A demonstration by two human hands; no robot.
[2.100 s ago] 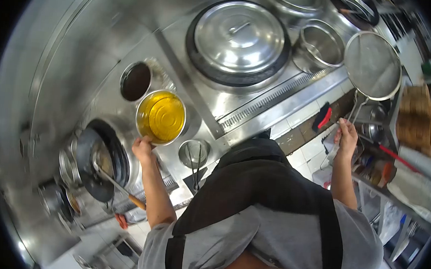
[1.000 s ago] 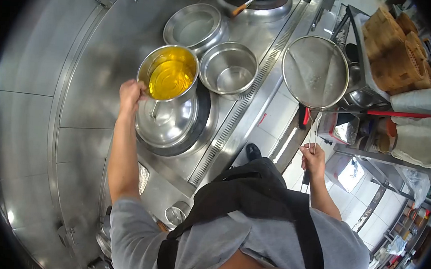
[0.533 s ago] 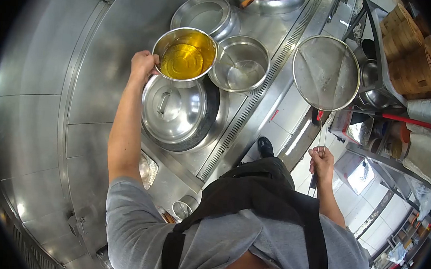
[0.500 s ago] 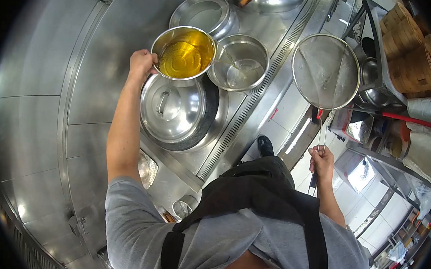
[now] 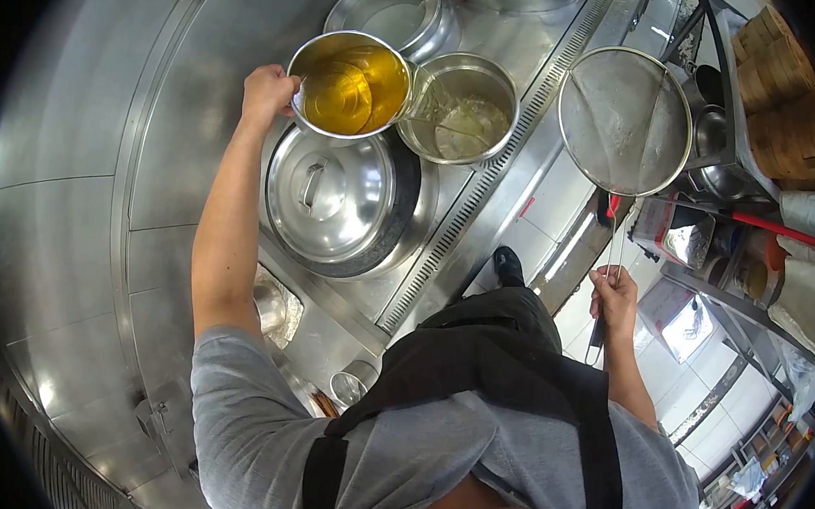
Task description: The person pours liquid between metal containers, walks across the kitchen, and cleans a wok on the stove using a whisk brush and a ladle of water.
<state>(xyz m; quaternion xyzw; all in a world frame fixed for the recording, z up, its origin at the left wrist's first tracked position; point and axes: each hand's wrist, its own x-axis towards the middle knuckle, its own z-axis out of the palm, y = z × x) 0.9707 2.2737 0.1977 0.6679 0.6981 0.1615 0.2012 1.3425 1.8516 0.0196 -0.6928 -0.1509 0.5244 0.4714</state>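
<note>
My left hand [image 5: 270, 92] grips the rim of a steel pot [image 5: 305, 59] that holds yellow oil [image 5: 338, 96]. The pot tilts to the right, and oil streams over its lip into a second steel pot [image 5: 506, 83] beside it. Pale, stirred-up liquid [image 5: 471, 128] shows inside that second pot. Out to the right, my right hand [image 5: 616, 295] is closed round the handle of a round mesh strainer [image 5: 624, 118], held flat over the gap beside the counter.
A lidded wok [image 5: 331, 203] sits on the steel range [image 5: 443, 210] just below the pots. Behind them stands another steel pot [image 5: 385, 15]. Bamboo steamers [image 5: 788, 128] are stacked on the right-hand shelf. A steel cup [image 5: 353, 382] stands near my body.
The oil pot has tipped further right, and a wider stream now runs into the second pot, whose liquid has turned cloudier and bubbly. The strainer has shifted slightly up and right.
</note>
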